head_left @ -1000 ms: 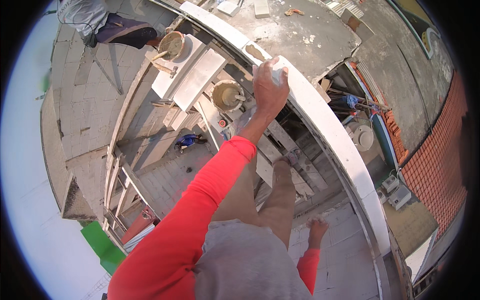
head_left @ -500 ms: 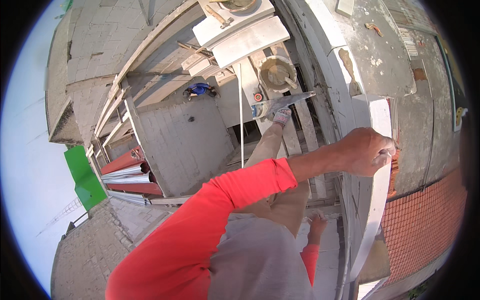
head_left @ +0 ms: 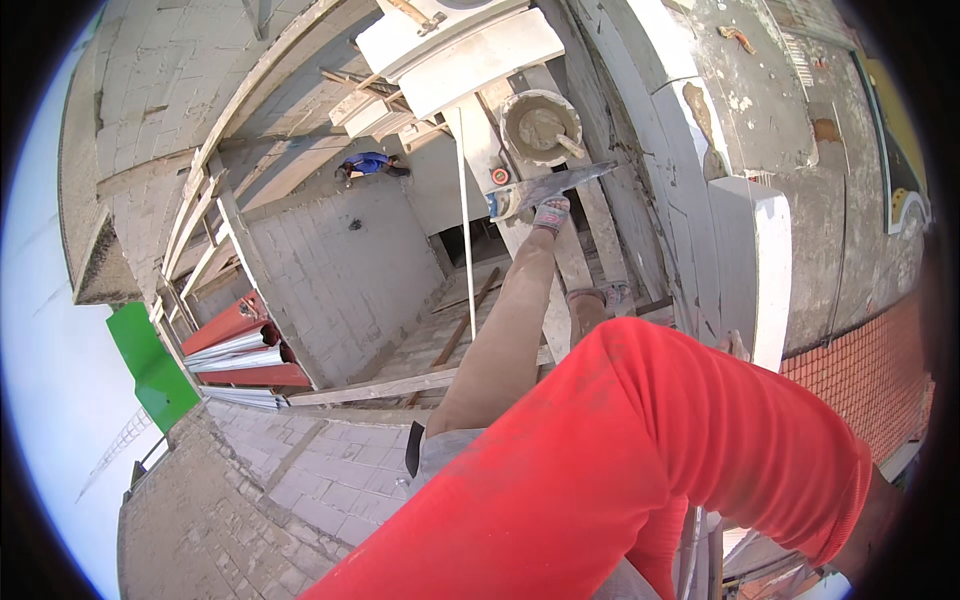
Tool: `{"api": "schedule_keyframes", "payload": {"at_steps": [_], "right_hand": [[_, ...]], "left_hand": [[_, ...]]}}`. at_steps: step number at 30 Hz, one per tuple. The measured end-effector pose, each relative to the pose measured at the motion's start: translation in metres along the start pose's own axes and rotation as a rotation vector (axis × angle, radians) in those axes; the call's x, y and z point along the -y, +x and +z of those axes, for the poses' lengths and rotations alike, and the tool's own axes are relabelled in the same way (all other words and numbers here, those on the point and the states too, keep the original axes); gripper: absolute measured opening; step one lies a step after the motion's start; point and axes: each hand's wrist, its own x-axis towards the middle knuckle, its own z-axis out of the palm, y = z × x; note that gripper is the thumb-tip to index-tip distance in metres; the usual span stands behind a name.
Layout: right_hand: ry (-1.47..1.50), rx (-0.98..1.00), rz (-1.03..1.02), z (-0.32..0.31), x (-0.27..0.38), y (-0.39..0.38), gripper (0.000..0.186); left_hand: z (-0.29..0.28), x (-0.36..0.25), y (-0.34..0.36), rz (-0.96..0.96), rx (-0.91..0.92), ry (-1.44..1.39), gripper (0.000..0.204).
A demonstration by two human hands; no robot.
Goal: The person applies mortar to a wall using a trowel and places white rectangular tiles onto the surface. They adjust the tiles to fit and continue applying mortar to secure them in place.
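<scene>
My left arm, in a red sleeve, stretches across the lower part of the view to the right. Only the wrist and a dim part of my left hand show at the right rim, its fingers hidden. A second red sleeve shows beneath it; the rest of my right arm is behind the left sleeve. What may be fingertips of my right hand peek out above the sleeve, beside a white building block on the wall. What either hand holds cannot be made out.
My sandalled foot stands on planks beside a handsaw and a mortar bucket. A hammer lies on white blocks. Far below is a person in blue. Orange netting hangs right.
My left arm has swung down and toward the right rim, taking the hand away from the white block's top. The view has shifted, and my second foot now shows on the planks.
</scene>
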Motion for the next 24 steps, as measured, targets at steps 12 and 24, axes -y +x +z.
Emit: {"api": "schedule_keyframes", "payload": {"at_steps": [12, 24], "right_hand": [[-0.183, -0.047, -0.064, -0.009, 0.004, 0.018, 0.061], [-0.100, 0.036, 0.131, -0.017, 0.010, 0.029, 0.060]], "left_hand": [[0.069, 0.132, -0.684, -1.908, -0.380, 0.183, 0.039], [0.028, 0.107, -0.727, -1.851, -0.873, -0.490, 0.023]]}}
